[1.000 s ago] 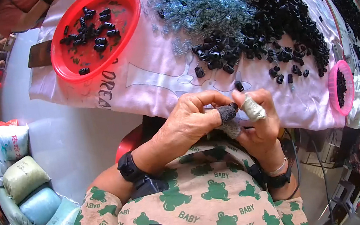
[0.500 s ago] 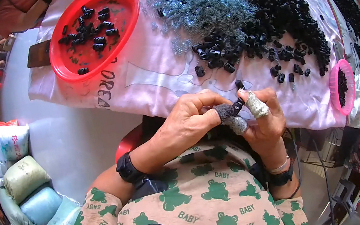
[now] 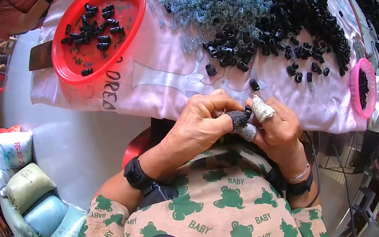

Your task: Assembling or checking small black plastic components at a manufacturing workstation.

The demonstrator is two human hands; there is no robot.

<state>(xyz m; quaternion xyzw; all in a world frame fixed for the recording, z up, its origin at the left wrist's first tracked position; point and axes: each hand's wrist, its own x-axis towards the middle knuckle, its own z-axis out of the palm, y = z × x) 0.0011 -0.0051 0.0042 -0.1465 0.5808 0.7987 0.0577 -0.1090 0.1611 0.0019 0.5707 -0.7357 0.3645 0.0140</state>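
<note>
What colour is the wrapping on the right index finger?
The right index finger wrapping is off-white, seen best in the head view.

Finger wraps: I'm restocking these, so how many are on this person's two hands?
3: a dark grey wrap on the left hand; a light grey wrap and a white wrap on the right hand. More may be hidden where the hands curl.

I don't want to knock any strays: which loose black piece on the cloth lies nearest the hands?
The lone black piece just beyond the right hand; it lies by itself on the cloth, while the other loose pieces lie farther away.
</note>
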